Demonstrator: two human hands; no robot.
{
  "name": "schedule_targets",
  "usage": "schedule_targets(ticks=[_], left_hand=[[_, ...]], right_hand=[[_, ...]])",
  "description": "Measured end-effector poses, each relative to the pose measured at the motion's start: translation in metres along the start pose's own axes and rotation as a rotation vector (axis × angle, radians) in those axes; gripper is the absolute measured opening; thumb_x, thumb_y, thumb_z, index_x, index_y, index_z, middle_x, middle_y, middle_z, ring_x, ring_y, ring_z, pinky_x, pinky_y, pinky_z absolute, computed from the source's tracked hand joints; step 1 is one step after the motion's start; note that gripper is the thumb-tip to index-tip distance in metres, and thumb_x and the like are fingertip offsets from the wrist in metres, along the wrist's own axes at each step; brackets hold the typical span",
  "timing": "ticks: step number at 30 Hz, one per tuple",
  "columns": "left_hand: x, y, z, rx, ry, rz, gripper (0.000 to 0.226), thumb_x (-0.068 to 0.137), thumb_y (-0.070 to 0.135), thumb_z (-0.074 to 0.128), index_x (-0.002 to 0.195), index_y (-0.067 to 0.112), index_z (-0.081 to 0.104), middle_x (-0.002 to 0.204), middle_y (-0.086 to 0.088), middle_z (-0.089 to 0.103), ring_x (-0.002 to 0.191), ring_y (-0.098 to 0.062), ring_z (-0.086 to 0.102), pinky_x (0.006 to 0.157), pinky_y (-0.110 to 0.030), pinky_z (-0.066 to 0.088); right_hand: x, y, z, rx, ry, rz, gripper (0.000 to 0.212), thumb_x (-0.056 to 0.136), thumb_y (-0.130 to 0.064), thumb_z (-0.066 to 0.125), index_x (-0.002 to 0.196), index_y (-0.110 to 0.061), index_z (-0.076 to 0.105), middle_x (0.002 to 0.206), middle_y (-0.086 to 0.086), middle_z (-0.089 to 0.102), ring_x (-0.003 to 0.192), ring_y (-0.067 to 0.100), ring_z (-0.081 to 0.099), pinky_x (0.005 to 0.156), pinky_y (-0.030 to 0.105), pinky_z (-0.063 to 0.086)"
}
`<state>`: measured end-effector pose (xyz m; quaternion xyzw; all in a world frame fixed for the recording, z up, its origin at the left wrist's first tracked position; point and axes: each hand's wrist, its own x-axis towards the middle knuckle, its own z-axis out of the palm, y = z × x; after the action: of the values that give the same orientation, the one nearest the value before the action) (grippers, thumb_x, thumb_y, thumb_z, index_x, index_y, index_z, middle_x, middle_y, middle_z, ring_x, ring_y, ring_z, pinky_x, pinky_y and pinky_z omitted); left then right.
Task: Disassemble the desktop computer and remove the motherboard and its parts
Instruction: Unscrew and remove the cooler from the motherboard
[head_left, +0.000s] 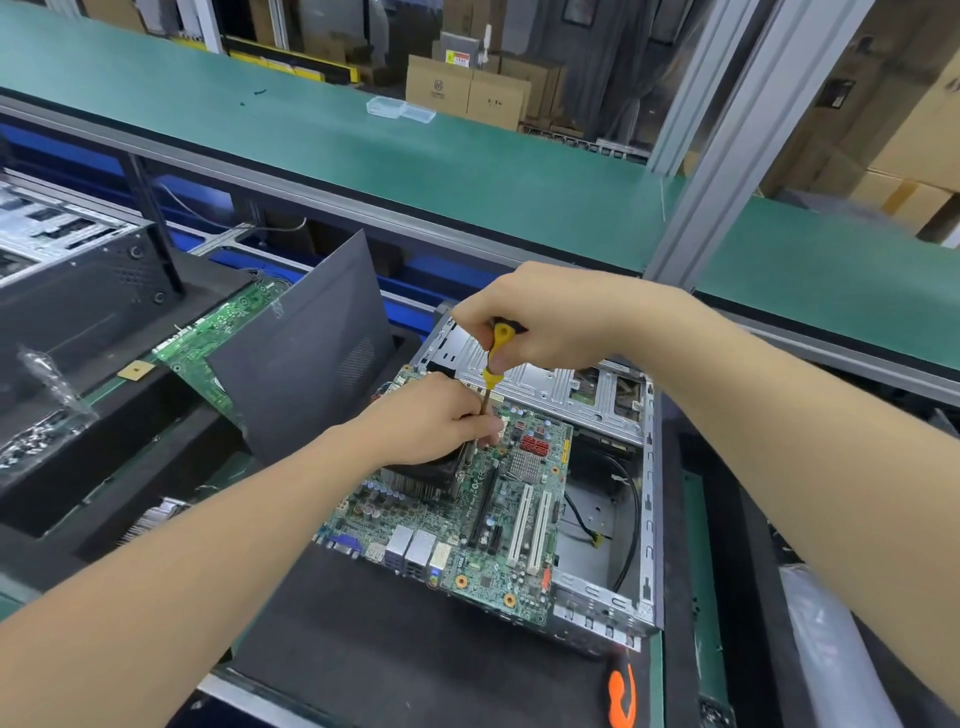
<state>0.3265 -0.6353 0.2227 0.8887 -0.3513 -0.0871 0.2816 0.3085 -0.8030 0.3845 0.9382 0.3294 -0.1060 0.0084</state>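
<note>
Your fingers (488, 427) on the left hand (431, 415) pinch the shaft of the yellow screwdriver (497, 345) low down. Your right hand (550, 322) is curled round its handle, driving the tip down beside the cooler (421, 478) on the motherboard (498, 519). That board lies in the open case (602, 613). You look about midway: the side panel (311, 364) is off and leaning at your left, but the cooler and board are not yet out.

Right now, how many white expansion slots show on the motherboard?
2. Both lie side by side on the motherboard's near right part: one white slot, the other just right of it. The left hand covers the board's far corner, so more may be hidden.
</note>
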Motion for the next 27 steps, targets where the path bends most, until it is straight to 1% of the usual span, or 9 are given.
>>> schedule_targets(ticks=[3, 7, 11, 13, 16, 19, 22, 24, 27], left_hand=[[-0.001, -0.001, 0.0, -0.022, -0.007, -0.007, 0.038, 0.104, 0.054, 0.048, 0.086, 0.034, 0.075, 0.099, 0.01, 0.078, 0.084, -0.012, 0.07, 0.081, -0.045, 0.055], [-0.001, -0.001, 0.0, -0.033, 0.01, -0.031, 0.04, 0.103, 0.055, 0.05, 0.092, 0.031, 0.079, 0.089, 0.003, 0.077, 0.077, -0.019, 0.07, 0.075, -0.048, 0.055], [-0.001, 0.0, 0.0, -0.004, 0.015, -0.021, 0.042, 0.102, 0.056, 0.049, 0.092, 0.031, 0.08, 0.083, 0.002, 0.075, 0.073, -0.018, 0.069, 0.072, -0.05, 0.055], [-0.001, 0.0, 0.0, 0.005, 0.009, -0.019, 0.042, 0.103, 0.055, 0.048, 0.093, 0.031, 0.08, 0.081, 0.002, 0.075, 0.071, -0.018, 0.068, 0.071, -0.05, 0.054], [-0.001, -0.001, 0.0, 0.008, 0.0, -0.018, 0.041, 0.104, 0.054, 0.047, 0.094, 0.031, 0.08, 0.081, 0.001, 0.075, 0.072, -0.018, 0.068, 0.071, -0.05, 0.055], [-0.002, 0.0, 0.0, -0.017, 0.002, -0.021, 0.044, 0.1, 0.062, 0.046, 0.091, 0.034, 0.079, 0.078, 0.002, 0.075, 0.069, -0.017, 0.068, 0.069, -0.048, 0.056], [-0.002, 0.0, -0.001, -0.004, 0.025, -0.007, 0.049, 0.093, 0.072, 0.042, 0.083, 0.038, 0.076, 0.069, 0.001, 0.071, 0.059, -0.016, 0.064, 0.063, -0.045, 0.054], [-0.001, 0.0, 0.0, 0.003, 0.029, 0.011, 0.041, 0.096, 0.067, 0.047, 0.078, 0.042, 0.073, 0.066, -0.002, 0.069, 0.059, -0.021, 0.063, 0.062, -0.047, 0.053], [-0.001, 0.0, 0.001, -0.007, 0.042, 0.017, 0.037, 0.1, 0.059, 0.053, 0.082, 0.038, 0.077, 0.062, -0.001, 0.066, 0.054, -0.021, 0.06, 0.056, -0.046, 0.05]], right_hand=[[-0.003, 0.01, -0.001, 0.023, -0.008, -0.04, 0.024, 0.092, -0.016, 0.074, 0.087, -0.029, 0.055, 0.088, -0.013, 0.064, 0.08, 0.006, 0.055, 0.066, 0.035, 0.044], [-0.005, 0.02, 0.005, 0.04, 0.06, -0.042, 0.017, 0.093, -0.027, 0.074, 0.098, -0.031, 0.059, 0.082, -0.02, 0.061, 0.077, -0.003, 0.054, 0.06, 0.021, 0.037], [-0.014, 0.027, 0.009, 0.165, 0.124, -0.005, 0.03, 0.088, -0.028, 0.08, 0.11, -0.031, 0.06, 0.089, -0.023, 0.065, 0.081, -0.007, 0.06, 0.066, 0.011, 0.043], [-0.019, 0.028, 0.009, 0.25, 0.145, 0.037, 0.036, 0.086, -0.025, 0.082, 0.113, -0.03, 0.06, 0.095, -0.017, 0.071, 0.083, -0.002, 0.066, 0.075, 0.02, 0.053], [-0.022, 0.027, 0.011, 0.335, 0.201, 0.071, 0.026, 0.089, -0.018, 0.08, 0.112, -0.023, 0.067, 0.096, -0.008, 0.076, 0.082, 0.006, 0.071, 0.082, 0.037, 0.059], [-0.024, 0.019, 0.007, 0.323, 0.223, 0.112, 0.021, 0.091, -0.039, 0.077, 0.105, -0.026, 0.07, 0.083, -0.008, 0.076, 0.07, 0.003, 0.073, 0.072, 0.036, 0.06], [-0.015, 0.005, 0.003, 0.12, 0.196, 0.269, 0.05, 0.09, -0.071, 0.058, 0.086, -0.023, 0.069, 0.055, -0.009, 0.07, 0.05, 0.005, 0.069, 0.052, 0.025, 0.049], [-0.002, -0.005, 0.008, 0.046, 0.089, 0.409, 0.064, 0.094, -0.072, 0.051, 0.071, -0.014, 0.064, 0.044, -0.004, 0.065, 0.039, 0.011, 0.064, 0.044, 0.019, 0.043], [0.013, -0.014, 0.02, -0.046, 0.048, 0.49, 0.051, 0.1, -0.049, 0.059, 0.065, -0.012, 0.05, 0.039, -0.003, 0.054, 0.033, 0.018, 0.053, 0.039, 0.018, 0.036]])
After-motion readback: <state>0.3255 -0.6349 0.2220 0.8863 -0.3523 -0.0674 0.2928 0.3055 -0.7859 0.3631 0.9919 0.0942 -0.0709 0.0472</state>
